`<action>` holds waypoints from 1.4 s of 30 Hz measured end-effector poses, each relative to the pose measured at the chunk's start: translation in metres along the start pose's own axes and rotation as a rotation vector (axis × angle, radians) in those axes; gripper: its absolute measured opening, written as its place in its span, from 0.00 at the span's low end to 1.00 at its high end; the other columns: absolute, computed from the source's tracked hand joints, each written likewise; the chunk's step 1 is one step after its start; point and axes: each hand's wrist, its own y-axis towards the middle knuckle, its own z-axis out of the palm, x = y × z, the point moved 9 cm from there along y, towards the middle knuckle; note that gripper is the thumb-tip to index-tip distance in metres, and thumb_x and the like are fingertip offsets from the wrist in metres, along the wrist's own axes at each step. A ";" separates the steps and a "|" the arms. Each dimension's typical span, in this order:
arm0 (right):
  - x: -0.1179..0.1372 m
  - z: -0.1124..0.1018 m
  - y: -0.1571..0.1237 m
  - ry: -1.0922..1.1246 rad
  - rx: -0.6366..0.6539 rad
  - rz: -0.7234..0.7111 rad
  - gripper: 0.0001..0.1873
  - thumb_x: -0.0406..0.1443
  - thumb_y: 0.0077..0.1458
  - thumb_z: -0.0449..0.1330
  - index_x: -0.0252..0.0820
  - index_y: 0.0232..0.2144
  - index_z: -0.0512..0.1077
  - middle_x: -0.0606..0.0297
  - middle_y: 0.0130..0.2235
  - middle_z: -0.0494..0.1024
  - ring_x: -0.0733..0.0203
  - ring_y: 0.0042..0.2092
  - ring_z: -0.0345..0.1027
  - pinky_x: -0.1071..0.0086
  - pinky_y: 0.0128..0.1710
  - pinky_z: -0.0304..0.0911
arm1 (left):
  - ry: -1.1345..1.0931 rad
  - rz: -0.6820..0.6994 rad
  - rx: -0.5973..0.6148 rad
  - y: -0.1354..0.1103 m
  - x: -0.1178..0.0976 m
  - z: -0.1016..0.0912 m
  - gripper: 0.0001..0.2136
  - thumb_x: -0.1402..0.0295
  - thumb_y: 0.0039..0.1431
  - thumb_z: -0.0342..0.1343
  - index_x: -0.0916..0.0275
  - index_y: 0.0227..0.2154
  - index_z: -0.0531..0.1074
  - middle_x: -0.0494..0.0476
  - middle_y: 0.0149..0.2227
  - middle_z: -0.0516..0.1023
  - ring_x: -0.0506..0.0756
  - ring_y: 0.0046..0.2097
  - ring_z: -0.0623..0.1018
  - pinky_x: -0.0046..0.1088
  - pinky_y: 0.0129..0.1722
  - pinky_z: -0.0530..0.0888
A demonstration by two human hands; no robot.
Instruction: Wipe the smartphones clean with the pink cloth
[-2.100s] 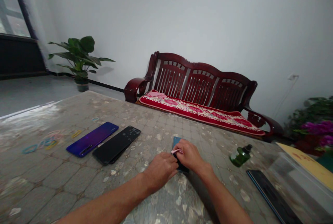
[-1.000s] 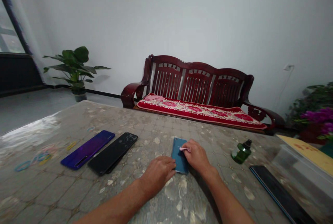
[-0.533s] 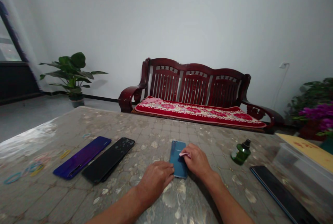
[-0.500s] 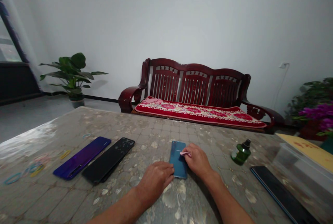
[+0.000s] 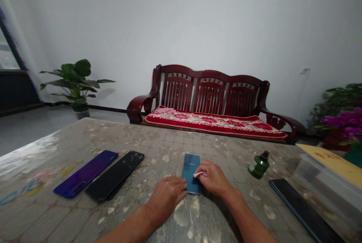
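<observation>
A blue phone (image 5: 190,170) lies back side up on the patterned table in front of me. My left hand (image 5: 170,192) rests against its lower left edge, fingers together and steadying it, with the thumb tucked low. Pinched in my right hand (image 5: 212,177) is a small folded pink cloth (image 5: 200,174), which touches the middle of the phone's back. Part of the phone's right edge is hidden behind the right fingers.
Left of me lie a purple-blue phone (image 5: 86,174), a black phone (image 5: 115,175) and several coloured rubber bands (image 5: 35,184). On the right stand a green spray bottle (image 5: 258,165), a dark phone (image 5: 302,207) and a clear plastic box (image 5: 325,186). A wooden bench (image 5: 209,88) stands beyond the table (image 5: 158,143).
My right hand has slid the pink cloth down the phone's back, toward me. The left hand stays at the phone's edge. The whole view has shifted slightly.
</observation>
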 end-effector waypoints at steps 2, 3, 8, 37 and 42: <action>-0.002 -0.003 0.002 -0.043 -0.055 0.024 0.13 0.28 0.50 0.55 0.45 0.29 0.79 0.65 0.32 0.75 0.64 0.35 0.69 0.74 0.35 0.57 | -0.009 -0.002 -0.005 0.000 0.000 -0.001 0.05 0.71 0.59 0.60 0.58 0.37 0.79 0.56 0.40 0.84 0.57 0.40 0.83 0.33 0.43 0.79; -0.003 -0.005 0.003 -0.066 -0.080 0.035 0.13 0.29 0.51 0.55 0.45 0.29 0.79 0.65 0.32 0.75 0.63 0.36 0.69 0.73 0.36 0.58 | -0.014 -0.003 -0.005 0.000 0.000 -0.001 0.04 0.70 0.59 0.60 0.58 0.36 0.79 0.56 0.40 0.84 0.57 0.39 0.83 0.33 0.43 0.79; -0.003 -0.004 0.004 -0.068 -0.079 0.036 0.12 0.28 0.51 0.55 0.44 0.29 0.79 0.65 0.33 0.75 0.64 0.36 0.69 0.74 0.36 0.58 | -0.027 -0.007 0.014 0.001 -0.001 -0.001 0.05 0.69 0.61 0.59 0.59 0.36 0.79 0.56 0.40 0.84 0.56 0.39 0.83 0.32 0.43 0.79; 0.018 0.013 0.000 -0.032 0.028 -0.053 0.14 0.26 0.47 0.54 0.44 0.29 0.79 0.65 0.34 0.76 0.64 0.37 0.69 0.74 0.37 0.58 | -0.006 -0.021 0.091 0.002 -0.002 0.002 0.05 0.71 0.62 0.57 0.60 0.36 0.78 0.56 0.39 0.83 0.57 0.40 0.82 0.32 0.44 0.77; 0.010 0.005 0.004 -0.115 -0.106 0.016 0.12 0.28 0.53 0.54 0.45 0.31 0.78 0.65 0.35 0.76 0.64 0.37 0.69 0.74 0.37 0.57 | -0.004 -0.009 0.049 -0.001 -0.001 0.004 0.07 0.69 0.64 0.55 0.59 0.37 0.79 0.57 0.41 0.83 0.56 0.41 0.82 0.32 0.46 0.77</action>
